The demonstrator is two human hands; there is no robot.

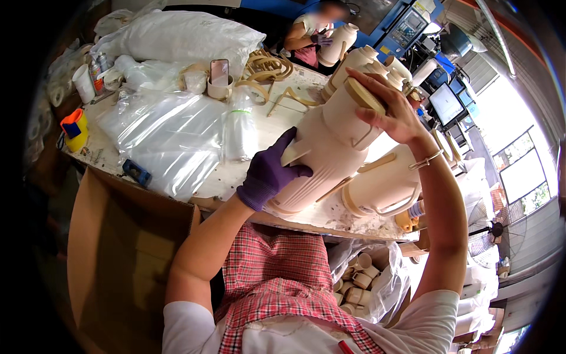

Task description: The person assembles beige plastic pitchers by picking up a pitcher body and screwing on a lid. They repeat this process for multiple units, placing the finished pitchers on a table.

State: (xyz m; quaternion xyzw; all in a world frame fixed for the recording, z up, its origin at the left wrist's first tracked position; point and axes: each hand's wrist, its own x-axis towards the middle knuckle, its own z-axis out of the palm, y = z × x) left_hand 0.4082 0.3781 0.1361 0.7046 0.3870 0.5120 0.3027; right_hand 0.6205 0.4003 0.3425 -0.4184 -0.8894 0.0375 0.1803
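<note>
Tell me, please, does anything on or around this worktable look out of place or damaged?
A smartphone stands upright, apparently inside a beige mug, an unusual holder. Small scraps litter the worktable, which looks untidy. The left hand wears a purple glove while the right hand is bare, an odd mismatch. I see no clear damage.

White table (266,121) | clear plastic bags (171,135) | beige mug (219,91) | white cup (84,85)
</note>
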